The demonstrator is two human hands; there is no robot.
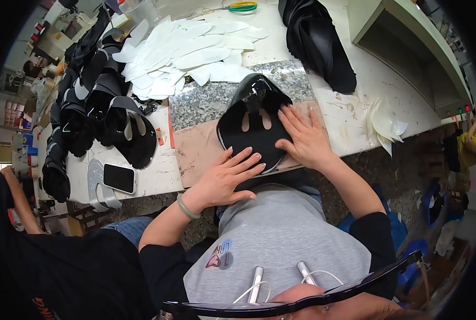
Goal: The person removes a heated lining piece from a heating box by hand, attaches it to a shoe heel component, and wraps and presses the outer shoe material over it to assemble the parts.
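A glossy black shoe upper (248,140) lies before me with its narrow, rounded end pointing away. Two elongated cut-outs in its middle show the surface beneath. My left hand (224,181) rests with fingers stretched over its near left edge. On the other side, my right hand (306,140) lies flat, its fingertips on the right edge and its thumb near the lower right. Neither hand is closed around anything. Beneath the upper are a pinkish board (195,152) and a speckled stone slab (200,104).
White, thin cut pieces (190,50) lie heaped beyond the slab. Several black shoe uppers (134,136) are piled at left, near a phone (119,178). Black material (320,45), scissors (242,6) and cream pieces (384,121) lie farther off. A grey-green machine housing (408,42) stands right. A person's arm (22,205) shows at left.
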